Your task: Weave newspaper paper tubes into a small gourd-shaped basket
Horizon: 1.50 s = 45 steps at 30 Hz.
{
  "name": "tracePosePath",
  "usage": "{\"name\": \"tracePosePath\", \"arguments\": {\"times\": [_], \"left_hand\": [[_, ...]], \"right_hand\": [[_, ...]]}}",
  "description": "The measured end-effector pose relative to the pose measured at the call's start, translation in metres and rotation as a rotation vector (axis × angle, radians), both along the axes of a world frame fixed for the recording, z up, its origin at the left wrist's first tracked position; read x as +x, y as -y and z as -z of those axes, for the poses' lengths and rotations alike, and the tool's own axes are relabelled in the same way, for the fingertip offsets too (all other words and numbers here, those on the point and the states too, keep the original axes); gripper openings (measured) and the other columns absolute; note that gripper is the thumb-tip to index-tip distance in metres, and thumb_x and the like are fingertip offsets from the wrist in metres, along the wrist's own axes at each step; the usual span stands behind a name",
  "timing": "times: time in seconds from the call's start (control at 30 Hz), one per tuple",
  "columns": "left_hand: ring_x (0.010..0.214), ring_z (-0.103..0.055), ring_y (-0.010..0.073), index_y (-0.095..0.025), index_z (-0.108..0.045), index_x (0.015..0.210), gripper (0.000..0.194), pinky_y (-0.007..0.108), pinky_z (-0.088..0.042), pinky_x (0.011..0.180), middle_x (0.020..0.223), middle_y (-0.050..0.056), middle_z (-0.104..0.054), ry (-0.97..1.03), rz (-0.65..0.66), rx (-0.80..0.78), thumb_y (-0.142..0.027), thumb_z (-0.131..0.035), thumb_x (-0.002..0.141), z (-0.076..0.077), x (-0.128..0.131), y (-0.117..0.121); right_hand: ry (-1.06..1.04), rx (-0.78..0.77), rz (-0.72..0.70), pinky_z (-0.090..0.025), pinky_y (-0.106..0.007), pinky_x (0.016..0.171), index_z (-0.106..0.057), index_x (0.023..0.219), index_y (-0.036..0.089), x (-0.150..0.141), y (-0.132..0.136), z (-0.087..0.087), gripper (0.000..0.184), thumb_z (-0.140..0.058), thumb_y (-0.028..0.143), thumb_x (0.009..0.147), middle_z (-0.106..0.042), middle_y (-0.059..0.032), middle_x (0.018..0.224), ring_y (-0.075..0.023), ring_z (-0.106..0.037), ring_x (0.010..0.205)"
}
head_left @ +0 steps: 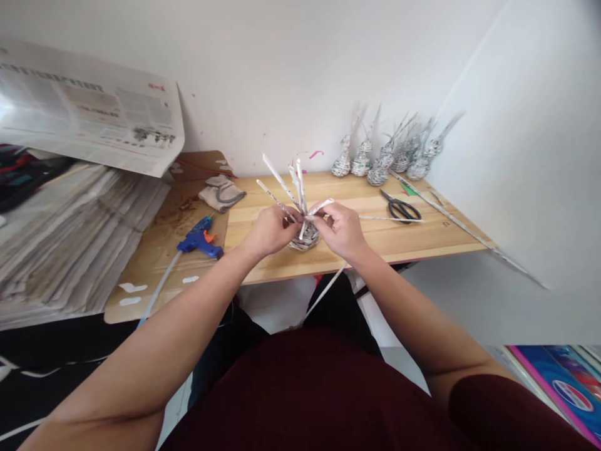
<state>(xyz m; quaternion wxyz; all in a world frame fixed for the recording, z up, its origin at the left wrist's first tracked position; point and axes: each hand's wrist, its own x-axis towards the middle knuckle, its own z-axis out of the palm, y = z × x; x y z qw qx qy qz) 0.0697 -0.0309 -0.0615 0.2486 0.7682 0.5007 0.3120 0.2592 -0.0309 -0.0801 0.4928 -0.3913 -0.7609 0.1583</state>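
Observation:
A small round basket woven from rolled newspaper (304, 240) sits near the front edge of the wooden table, with several paper tubes (282, 181) standing up from its top. My left hand (276, 229) is at the basket's left side, thumb and fingers pinched on a paper tube close to the rim. From the right, my right hand (339, 229) also pinches a paper tube at the top of the weave. Its fingertips are partly hidden behind the thumb. One long thin tube (389, 218) stretches rightward past this hand, and another (326, 291) slants down toward my lap.
Black scissors (400, 208) and a long paper tube (451, 218) lie to the right. Several finished woven gourd shapes (364, 160) stand by the wall. At left are a blue glue gun (201, 239) on cardboard, a cloth (221, 192) and a tall newspaper stack (79, 244).

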Motion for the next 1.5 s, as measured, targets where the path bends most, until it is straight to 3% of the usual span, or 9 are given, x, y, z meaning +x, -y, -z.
{"name": "tracePosePath", "arguments": {"times": [0.17, 0.4, 0.57, 0.63, 0.73, 0.97, 1.2, 1.5], "left_hand": [[0.07, -0.068, 0.0192, -0.015, -0.074, 0.085, 0.018, 0.028, -0.05, 0.067, 0.079, 0.005, -0.075, -0.106, 0.051, 0.028, -0.026, -0.06, 0.081, -0.01, -0.001, -0.003], [0.078, -0.068, 0.0205, -0.017, -0.074, 0.086, 0.016, 0.031, -0.051, 0.073, 0.084, 0.005, -0.075, -0.028, 0.05, 0.081, -0.03, -0.069, 0.078, 0.0, -0.005, -0.002], [0.078, -0.066, 0.0198, -0.017, -0.072, 0.079, 0.015, 0.031, -0.05, 0.073, 0.084, 0.006, -0.072, 0.03, -0.007, 0.138, -0.031, -0.067, 0.08, 0.005, -0.003, 0.0], [0.079, -0.066, 0.0199, -0.017, -0.071, 0.077, 0.015, 0.032, -0.051, 0.075, 0.084, 0.006, -0.071, 0.032, -0.006, 0.152, -0.031, -0.066, 0.081, 0.006, -0.003, -0.001], [0.082, -0.065, 0.0203, -0.018, -0.068, 0.077, 0.013, 0.033, -0.051, 0.078, 0.083, 0.005, -0.069, 0.03, -0.011, 0.167, -0.03, -0.064, 0.082, 0.01, -0.004, -0.002], [0.086, -0.065, 0.0215, -0.019, -0.064, 0.078, 0.012, 0.035, -0.051, 0.083, 0.085, 0.006, -0.068, -0.044, 0.007, 0.234, -0.027, -0.059, 0.084, 0.015, -0.005, 0.0], [0.089, -0.065, 0.0217, -0.018, -0.065, 0.081, 0.013, 0.035, -0.051, 0.085, 0.086, 0.006, -0.068, -0.037, 0.03, 0.218, -0.028, -0.058, 0.086, 0.017, -0.007, 0.0], [0.089, -0.063, 0.0214, -0.018, -0.065, 0.08, 0.017, 0.035, -0.05, 0.085, 0.088, 0.007, -0.067, -0.041, 0.088, 0.238, -0.031, -0.057, 0.086, 0.011, -0.005, 0.002]], "right_hand": [[-0.009, 0.057, -0.046, -0.048, -0.03, 0.076, -0.067, 0.083, 0.021, -0.004, -0.007, -0.002, 0.012, -0.061, 0.026, 0.092, -0.069, -0.004, 0.083, -0.0183, -0.064, 0.079], [-0.048, 0.015, -0.002, -0.048, -0.03, 0.073, -0.069, 0.081, 0.021, -0.011, -0.013, -0.002, 0.009, -0.067, 0.027, 0.088, -0.071, -0.0028, 0.082, -0.0178, -0.065, 0.076], [-0.107, -0.158, -0.095, -0.049, -0.029, 0.071, -0.066, 0.084, 0.021, -0.01, -0.016, -0.005, 0.012, -0.065, 0.032, 0.087, -0.07, -0.0008, 0.079, -0.0166, -0.064, 0.072], [-0.12, -0.252, -0.166, -0.05, -0.029, 0.071, -0.064, 0.092, 0.02, -0.007, -0.017, -0.008, 0.01, -0.063, 0.025, 0.083, -0.071, -0.0016, 0.085, -0.0165, -0.066, 0.078], [-0.052, -0.367, -0.223, -0.05, -0.029, 0.075, -0.063, 0.092, 0.019, -0.004, -0.018, -0.014, 0.021, -0.06, 0.013, 0.073, -0.071, -0.0023, 0.089, -0.0161, -0.066, 0.083], [-0.014, -0.376, -0.158, -0.049, -0.028, 0.07, -0.061, 0.08, 0.018, -0.008, -0.014, -0.028, 0.011, -0.062, 0.014, 0.069, -0.067, 0.0009, 0.075, -0.0143, -0.061, 0.071], [0.117, -0.363, -0.2, -0.047, -0.027, 0.067, -0.065, 0.079, 0.017, -0.001, -0.02, -0.027, 0.013, -0.061, 0.01, 0.069, -0.068, 0.0003, 0.073, -0.014, -0.062, 0.069], [-0.124, -0.37, -0.081, -0.048, -0.027, 0.068, -0.066, 0.076, 0.016, -0.011, -0.022, -0.012, 0.007, -0.061, 0.015, 0.071, -0.068, 0.0004, 0.07, -0.0138, -0.062, 0.066]]}}
